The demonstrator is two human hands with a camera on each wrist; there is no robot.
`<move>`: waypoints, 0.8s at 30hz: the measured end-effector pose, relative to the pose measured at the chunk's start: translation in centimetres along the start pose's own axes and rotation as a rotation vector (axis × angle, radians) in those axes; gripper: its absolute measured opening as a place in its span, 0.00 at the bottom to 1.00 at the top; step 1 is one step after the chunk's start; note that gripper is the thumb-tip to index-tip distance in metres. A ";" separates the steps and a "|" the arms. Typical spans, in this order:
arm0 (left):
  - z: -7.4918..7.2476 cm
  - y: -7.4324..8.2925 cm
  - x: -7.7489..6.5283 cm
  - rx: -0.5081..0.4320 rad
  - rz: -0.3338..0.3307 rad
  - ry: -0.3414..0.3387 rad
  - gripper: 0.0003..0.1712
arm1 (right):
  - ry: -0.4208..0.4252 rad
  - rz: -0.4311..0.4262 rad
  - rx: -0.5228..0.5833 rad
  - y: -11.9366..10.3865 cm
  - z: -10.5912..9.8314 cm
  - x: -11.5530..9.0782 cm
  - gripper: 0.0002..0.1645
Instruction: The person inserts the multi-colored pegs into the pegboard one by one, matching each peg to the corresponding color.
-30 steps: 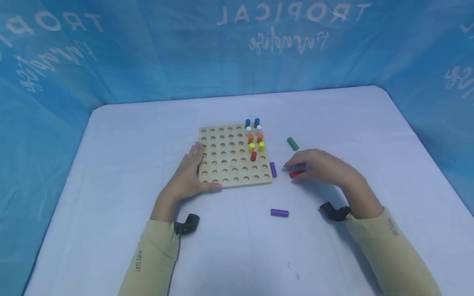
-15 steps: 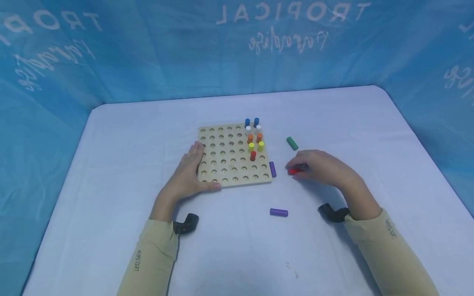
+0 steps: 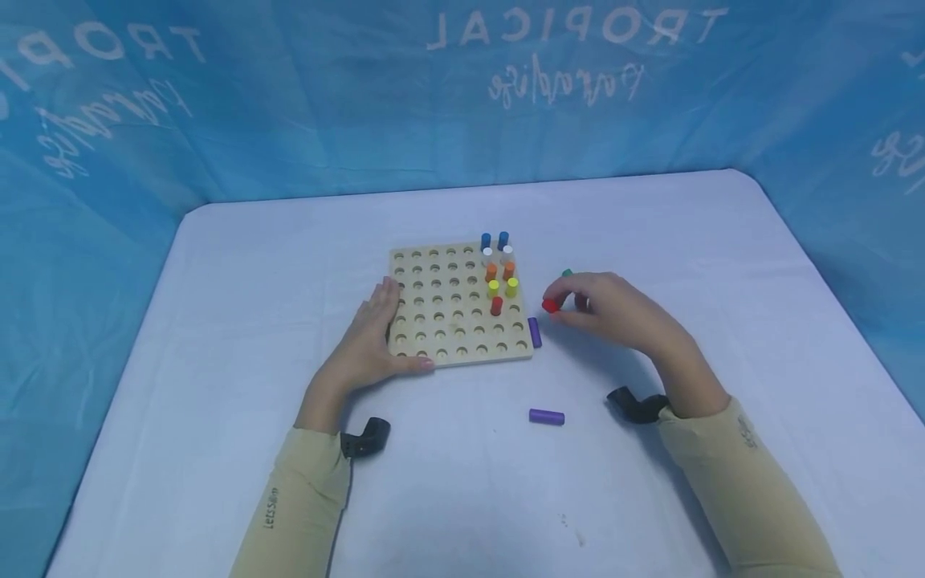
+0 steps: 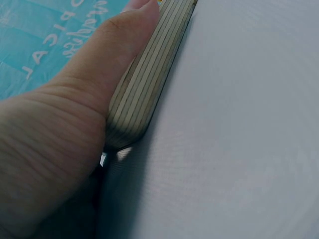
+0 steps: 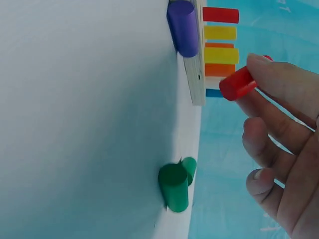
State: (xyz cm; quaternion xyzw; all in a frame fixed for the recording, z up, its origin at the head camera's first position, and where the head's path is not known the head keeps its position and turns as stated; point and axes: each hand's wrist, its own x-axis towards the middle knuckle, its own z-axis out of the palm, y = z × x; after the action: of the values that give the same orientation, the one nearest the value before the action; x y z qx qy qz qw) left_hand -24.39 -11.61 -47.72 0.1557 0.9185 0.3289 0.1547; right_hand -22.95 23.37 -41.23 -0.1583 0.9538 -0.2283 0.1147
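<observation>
My right hand (image 3: 610,309) pinches a red peg (image 5: 238,83) between thumb and fingers, raised over the table just right of the wooden peg board (image 3: 437,309). Its other fingers curl loosely below, as the right wrist view shows. My left hand (image 3: 367,337) rests against the board's near left corner, fingers straight along the left side and thumb (image 4: 119,45) along the front edge. In the board's two right columns stand pairs of blue, white, orange and yellow pegs (image 3: 511,287). Below the left yellow peg stands a single red peg (image 3: 496,306), with a bare hole to its right.
One purple peg (image 3: 535,332) lies along the board's right edge. Another purple peg (image 3: 547,417) lies nearer the front. Two green pegs (image 5: 174,186) lie on the white table (image 3: 217,321), mostly covered by the right hand in the head view. A blue printed curtain (image 3: 361,104) surrounds the table.
My right hand has picked up the red peg from the table and carried it up and left toward the board, tilting its end. The left hand stays in place.
</observation>
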 end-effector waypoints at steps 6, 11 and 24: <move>0.1 0.0 0.0 -0.005 -0.004 -0.002 0.81 | 0.052 0.026 0.059 -0.9 0.2 0.9 0.15; 0.1 0.0 0.0 -0.004 -0.004 0.001 0.82 | 0.074 0.026 0.082 -1.6 0.7 1.8 0.15; 0.1 -0.1 0.1 -0.003 0.004 0.008 0.82 | 0.076 0.019 0.076 -2.0 1.6 2.8 0.14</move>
State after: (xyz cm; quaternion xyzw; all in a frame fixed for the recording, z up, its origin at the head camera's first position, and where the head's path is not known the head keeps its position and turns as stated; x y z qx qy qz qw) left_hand -24.43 -11.58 -47.92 0.1562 0.9183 0.3311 0.1505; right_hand -24.60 20.05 -42.05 -0.1359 0.9496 -0.2690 0.0863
